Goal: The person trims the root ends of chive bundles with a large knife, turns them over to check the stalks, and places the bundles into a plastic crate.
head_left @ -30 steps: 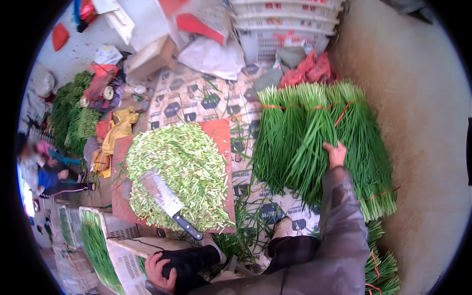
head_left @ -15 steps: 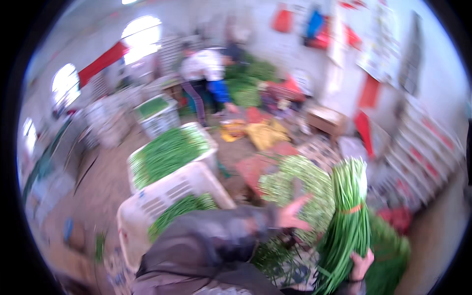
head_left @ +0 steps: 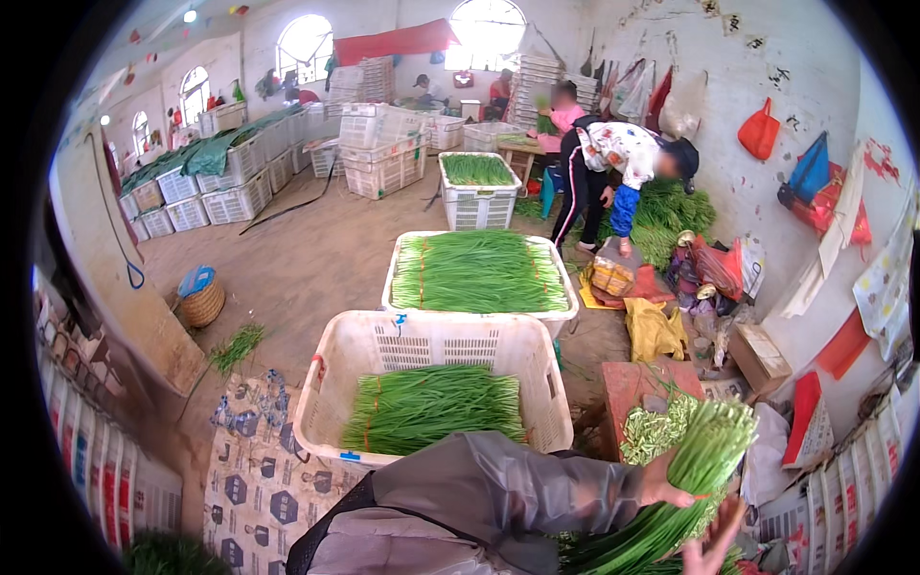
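Note:
I hold a long bundle of green stalks [head_left: 704, 460] at the lower right, its cut ends pointing up and away from me. My left hand [head_left: 668, 491], at the end of a grey sleeve that crosses my body, grips the bundle's side. My right hand [head_left: 711, 539] holds it from below; only its fingers show. Just in front of me stands a white plastic crate [head_left: 436, 331] with a layer of the same green stalks [head_left: 431, 407] in it. Beside the bundle, a pile of chopped greens [head_left: 652, 433] lies on a red board [head_left: 632, 381].
Two more white crates [head_left: 479, 316] [head_left: 476, 196] of stalks stand farther back. A person [head_left: 618, 158] bends over a green heap at the right wall. Stacked empty crates [head_left: 379, 144] line the back. A woven basket [head_left: 201, 302] sits at the left, and patterned mats [head_left: 254, 479] lie near me.
The view swung up from the chopping board to the room. The bundle taken from the pile at my right is now raised in both hands, toward the crate.

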Demonstrator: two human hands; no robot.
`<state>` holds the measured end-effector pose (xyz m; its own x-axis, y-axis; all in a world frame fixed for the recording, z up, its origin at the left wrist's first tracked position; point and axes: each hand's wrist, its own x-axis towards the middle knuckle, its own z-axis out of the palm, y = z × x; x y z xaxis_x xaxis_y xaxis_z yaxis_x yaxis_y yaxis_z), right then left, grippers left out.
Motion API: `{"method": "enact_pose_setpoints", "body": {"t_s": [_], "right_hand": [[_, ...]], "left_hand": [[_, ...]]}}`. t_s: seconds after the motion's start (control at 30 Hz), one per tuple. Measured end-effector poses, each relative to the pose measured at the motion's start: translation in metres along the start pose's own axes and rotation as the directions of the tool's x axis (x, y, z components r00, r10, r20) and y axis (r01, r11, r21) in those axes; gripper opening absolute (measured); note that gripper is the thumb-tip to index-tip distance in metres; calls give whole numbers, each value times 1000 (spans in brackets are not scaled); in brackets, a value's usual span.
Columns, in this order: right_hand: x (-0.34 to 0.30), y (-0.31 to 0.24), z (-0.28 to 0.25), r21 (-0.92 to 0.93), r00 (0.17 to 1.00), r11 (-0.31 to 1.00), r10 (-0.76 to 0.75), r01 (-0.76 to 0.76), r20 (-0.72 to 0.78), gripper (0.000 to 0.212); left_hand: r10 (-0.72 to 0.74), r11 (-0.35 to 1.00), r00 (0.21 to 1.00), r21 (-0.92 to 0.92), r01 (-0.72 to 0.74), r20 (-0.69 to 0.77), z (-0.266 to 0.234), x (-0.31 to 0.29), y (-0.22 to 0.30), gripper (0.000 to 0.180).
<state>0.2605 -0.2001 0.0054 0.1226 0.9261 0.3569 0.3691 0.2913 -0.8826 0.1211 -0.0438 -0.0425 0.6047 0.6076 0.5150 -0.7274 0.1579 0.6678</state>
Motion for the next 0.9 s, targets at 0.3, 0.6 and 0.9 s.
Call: {"method": "enact_pose_setpoints", "body": {"t_s": [0.3,0.6,0.9], "right_hand": [[-60,218,-5,-757,753,632,577,-166,316,55],[-37,269,-49,-749,976,634,48,-193,-211,61],[-11,288,13,-825,920,411,225,-389,-321,74]], "left_hand": [[164,905,984,406,-125,-63,-38,50,114,72],[350,96,931,985,-145,103,-23,99,141,83],[13,-287,985,945,-159,170,-120,71,23,70]]}}
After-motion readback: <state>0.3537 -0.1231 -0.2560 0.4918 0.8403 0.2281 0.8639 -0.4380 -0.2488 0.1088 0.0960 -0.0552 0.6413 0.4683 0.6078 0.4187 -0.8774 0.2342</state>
